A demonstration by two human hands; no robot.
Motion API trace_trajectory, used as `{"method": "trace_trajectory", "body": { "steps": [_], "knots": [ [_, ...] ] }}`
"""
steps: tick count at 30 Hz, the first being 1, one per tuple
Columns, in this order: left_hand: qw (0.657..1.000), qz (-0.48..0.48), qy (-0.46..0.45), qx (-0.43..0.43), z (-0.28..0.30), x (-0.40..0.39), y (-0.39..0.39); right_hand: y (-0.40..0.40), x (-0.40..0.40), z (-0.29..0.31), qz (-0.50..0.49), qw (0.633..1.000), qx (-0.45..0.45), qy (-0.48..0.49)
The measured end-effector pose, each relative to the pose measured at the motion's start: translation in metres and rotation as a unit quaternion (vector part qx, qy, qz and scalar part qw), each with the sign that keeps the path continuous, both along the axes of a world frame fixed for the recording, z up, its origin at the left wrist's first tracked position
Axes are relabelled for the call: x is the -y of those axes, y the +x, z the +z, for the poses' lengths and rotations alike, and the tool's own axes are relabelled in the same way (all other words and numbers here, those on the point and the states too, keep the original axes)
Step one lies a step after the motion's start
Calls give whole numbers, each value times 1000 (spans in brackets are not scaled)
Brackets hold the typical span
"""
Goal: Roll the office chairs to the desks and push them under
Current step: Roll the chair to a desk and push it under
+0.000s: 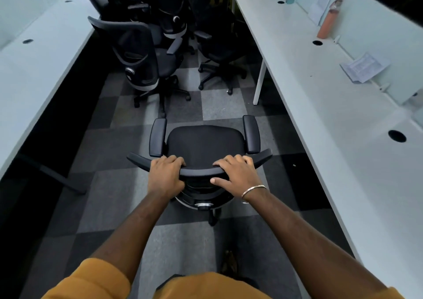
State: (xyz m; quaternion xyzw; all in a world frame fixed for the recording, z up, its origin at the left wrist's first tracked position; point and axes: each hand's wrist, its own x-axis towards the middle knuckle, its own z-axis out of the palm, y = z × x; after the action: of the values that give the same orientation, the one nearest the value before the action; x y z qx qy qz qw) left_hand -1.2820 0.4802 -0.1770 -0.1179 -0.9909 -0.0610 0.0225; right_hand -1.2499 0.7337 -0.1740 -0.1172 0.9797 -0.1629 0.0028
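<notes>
Head view, aisle between two desks. Both hands grasp the top rail of the nearest office chair (204, 147): the left hand (165, 172) curls over the rail, the right hand (238, 172) wraps it with the thumb beneath. This chair stands mid-aisle on the checkered carpet, between the left desk (43, 53) and the right desk (320, 106), under neither. Step in hand, as judged: rolling. The next move calls for turning the chair toward a desk edge and pushing its seat beneath. Beyond this chair, at least four more chairs (146, 56) cluster untucked; two desks are seen.
</notes>
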Motion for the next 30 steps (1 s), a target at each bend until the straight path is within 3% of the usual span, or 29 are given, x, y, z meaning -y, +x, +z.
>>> {"method": "trace_trajectory", "body": {
  "steps": [11, 22, 30],
  "knots": [
    [999, -33, 32, -5, -4, 32, 193, 190, 47, -1, -82, 995, 1, 51],
    [998, -60, 17, -2, -4, 63, 366, 364, 72, 1, -88, 996, 7, 33],
    [999, -29, 20, -10, -3, 76, 481, 479, 83, -3, -49, 999, -6, 13]
  ]
}}
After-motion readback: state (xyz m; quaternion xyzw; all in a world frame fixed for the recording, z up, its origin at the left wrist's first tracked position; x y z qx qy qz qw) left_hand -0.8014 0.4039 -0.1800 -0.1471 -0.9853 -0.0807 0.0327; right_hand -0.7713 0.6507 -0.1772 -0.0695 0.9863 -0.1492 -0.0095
